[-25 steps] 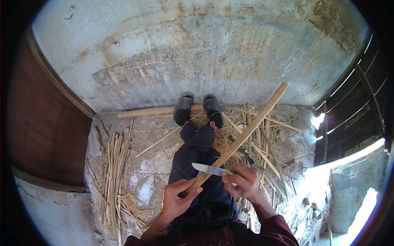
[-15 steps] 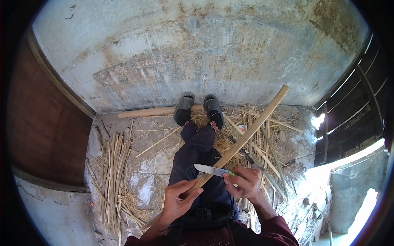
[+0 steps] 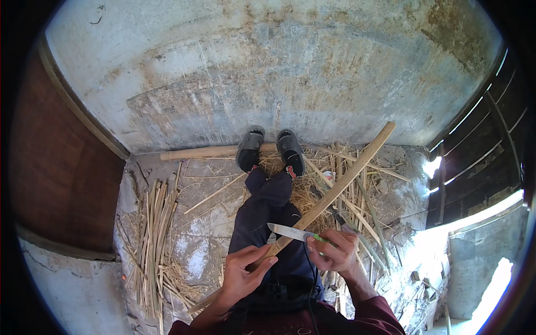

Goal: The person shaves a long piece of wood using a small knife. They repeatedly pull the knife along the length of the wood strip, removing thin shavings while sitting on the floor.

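Observation:
A long split bamboo strip (image 3: pixel 340 187) slants across my lap from lower left to upper right, its far end raised near the wall. My left hand (image 3: pixel 245 274) is closed round it near its lower part, thumb on top. In my right hand (image 3: pixel 335 251) is a knife (image 3: pixel 290 231) with a green handle. Its blade lies across the strip, a little beyond my left fingers, with the tip to the left. The lower end of the strip passes under my left forearm.
A bundle of thin bamboo strips (image 3: pixel 153 240) lies on the floor at the left. Shavings (image 3: pixel 307 198) and loose sticks are strewn round my shoes (image 3: pixel 249 149). A thick pole (image 3: pixel 201 152) lies along the wall (image 3: pixel 268 72). Dark slatted boards (image 3: pixel 474 145) stand at the right.
The knife and my right hand have shifted slightly right and toward me. The far end of the bamboo strip has dipped a little. My left hand keeps nearly the same place.

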A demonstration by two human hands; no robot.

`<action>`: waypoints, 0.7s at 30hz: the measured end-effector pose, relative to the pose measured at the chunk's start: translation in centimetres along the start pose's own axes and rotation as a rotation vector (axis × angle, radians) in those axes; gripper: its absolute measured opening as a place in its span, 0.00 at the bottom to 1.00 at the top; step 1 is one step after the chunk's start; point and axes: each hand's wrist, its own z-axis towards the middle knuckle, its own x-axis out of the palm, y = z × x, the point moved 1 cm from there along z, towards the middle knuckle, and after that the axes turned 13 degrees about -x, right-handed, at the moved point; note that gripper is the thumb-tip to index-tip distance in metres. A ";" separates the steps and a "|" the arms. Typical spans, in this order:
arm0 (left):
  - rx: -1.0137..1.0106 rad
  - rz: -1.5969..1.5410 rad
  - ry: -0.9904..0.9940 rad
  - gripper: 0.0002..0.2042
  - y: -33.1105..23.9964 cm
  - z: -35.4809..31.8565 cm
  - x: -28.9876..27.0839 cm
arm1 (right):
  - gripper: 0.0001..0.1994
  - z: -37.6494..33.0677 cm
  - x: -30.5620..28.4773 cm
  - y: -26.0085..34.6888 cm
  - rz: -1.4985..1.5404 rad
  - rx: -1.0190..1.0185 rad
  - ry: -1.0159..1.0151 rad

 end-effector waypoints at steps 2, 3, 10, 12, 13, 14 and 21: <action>-0.016 -0.005 0.000 0.14 0.1 -0.1 -0.2 | 0.09 0.3 -0.4 0.3 -0.020 -0.001 0.016; -0.011 0.018 -0.017 0.14 0.2 -0.2 -0.4 | 0.07 0.4 -0.5 0.3 -0.043 -0.002 0.032; -0.078 0.061 -0.071 0.12 2.2 -1.8 -2.5 | 0.09 -2.6 -3.7 -6.1 -0.136 0.566 -0.386; -0.104 0.052 -0.082 0.12 1.6 -1.3 -2.4 | 0.07 -3.8 -3.4 -5.6 -0.132 0.597 -0.315; -0.125 0.046 -0.084 0.12 1.4 -1.0 -2.3 | 0.07 -3.3 -2.9 -5.0 -0.073 0.512 -0.328; -0.123 0.051 -0.089 0.12 1.5 -0.9 -2.3 | 0.07 -2.5 -1.9 -4.2 -0.004 0.423 -0.345; -0.186 -0.081 -0.042 0.12 2.4 -0.5 -2.5 | 0.07 -0.9 -1.0 -1.8 0.036 0.044 -0.143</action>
